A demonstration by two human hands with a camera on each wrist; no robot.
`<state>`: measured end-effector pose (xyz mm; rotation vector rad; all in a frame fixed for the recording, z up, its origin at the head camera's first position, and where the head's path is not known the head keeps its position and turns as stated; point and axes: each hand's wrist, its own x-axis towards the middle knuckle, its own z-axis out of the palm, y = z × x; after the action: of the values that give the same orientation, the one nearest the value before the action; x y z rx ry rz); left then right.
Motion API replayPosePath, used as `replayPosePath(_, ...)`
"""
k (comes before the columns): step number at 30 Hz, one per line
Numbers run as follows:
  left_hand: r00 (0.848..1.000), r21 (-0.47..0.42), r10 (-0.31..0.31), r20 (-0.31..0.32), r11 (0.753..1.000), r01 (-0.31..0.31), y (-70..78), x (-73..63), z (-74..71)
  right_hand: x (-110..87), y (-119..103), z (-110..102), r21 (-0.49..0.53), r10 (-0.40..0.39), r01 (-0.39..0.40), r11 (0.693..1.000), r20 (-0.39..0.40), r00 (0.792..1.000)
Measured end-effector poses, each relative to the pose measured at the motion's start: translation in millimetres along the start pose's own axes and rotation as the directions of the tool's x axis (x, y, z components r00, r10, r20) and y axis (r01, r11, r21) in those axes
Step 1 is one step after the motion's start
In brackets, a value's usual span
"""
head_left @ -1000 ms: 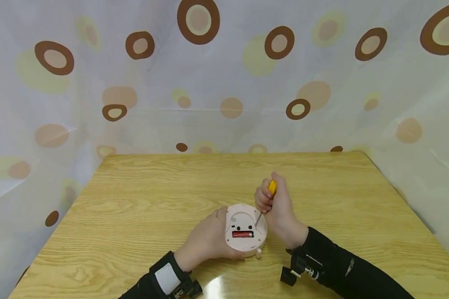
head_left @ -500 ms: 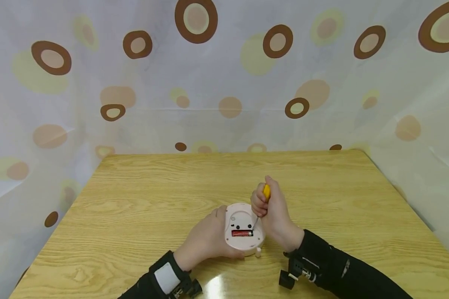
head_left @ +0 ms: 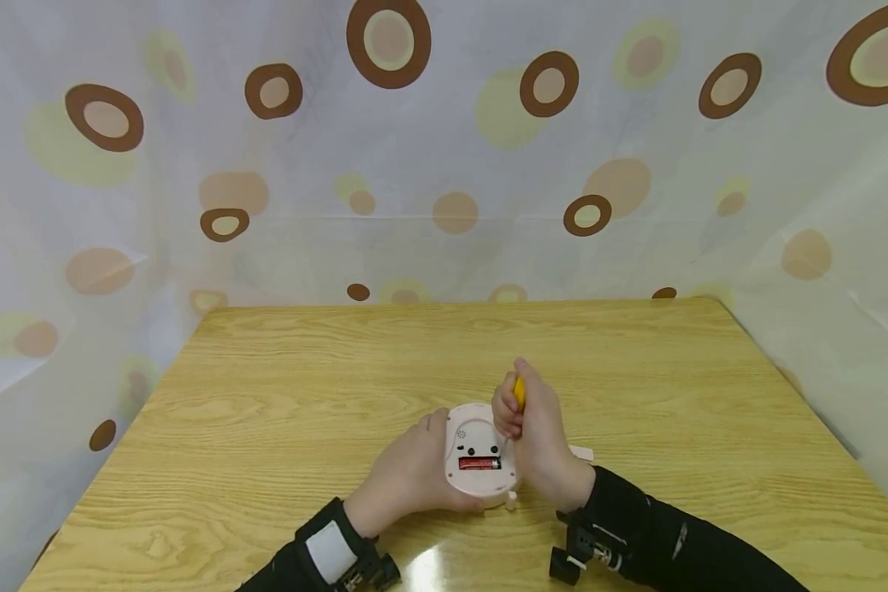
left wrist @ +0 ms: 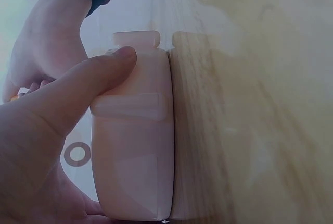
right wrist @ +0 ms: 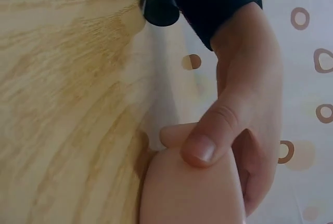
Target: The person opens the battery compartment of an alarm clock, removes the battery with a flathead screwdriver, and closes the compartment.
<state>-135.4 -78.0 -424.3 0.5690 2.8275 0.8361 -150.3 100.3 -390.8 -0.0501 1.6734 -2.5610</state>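
A pale pink, round-edged device, like a small clock, lies back side up on the table. In its uncovered slot sits a red battery. My left hand grips the device from the left; in the left wrist view its thumb presses on the side wall. My right hand holds a screwdriver by its yellow handle in a fist, thumb on top. The thin metal shaft points down to the battery's right end; whether the tip touches it I cannot tell. The right wrist view shows the left hand on the device.
A small flat white piece shows just right of my right wrist, partly hidden by it. The wooden table runs back to a dotted curtain. A short peg juts from the device's near edge.
My right hand has moved left and slightly down, bringing the screwdriver tip from the cover area to the battery's right end. The white piece has come into sight. My left hand stays put.
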Motion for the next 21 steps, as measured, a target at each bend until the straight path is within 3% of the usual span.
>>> replayPosePath(6, 1.000, 0.016, -0.016, 0.006, 1.000, 0.016, -1.0, 0.5, 2.0, -3.7, 6.6, 3.6, -0.089, -0.055, 0.054, 0.995, -0.012, 0.998)
replayPosePath(13, 1.000, 0.015, -0.006, 0.005, 1.000, 0.006, -1.9, 1.9, 3.3, -5.7, 6.4, 6.5, -0.204, -0.089, 0.094, 0.974, 0.032, 0.996)
replayPosePath(17, 1.000, 0.009, -0.005, 0.002, 1.000, 0.005, -2.5, 2.1, 3.8, -2.0, 2.0, 3.7, -0.180, -0.075, 0.082, 0.980, 0.043, 0.996)
replayPosePath(21, 1.000, 0.011, 0.004, -0.005, 1.000, -0.004, -2.2, 1.8, 3.7, 3.1, -1.8, -3.0, -0.049, -0.018, 0.019, 0.999, 0.014, 1.000)
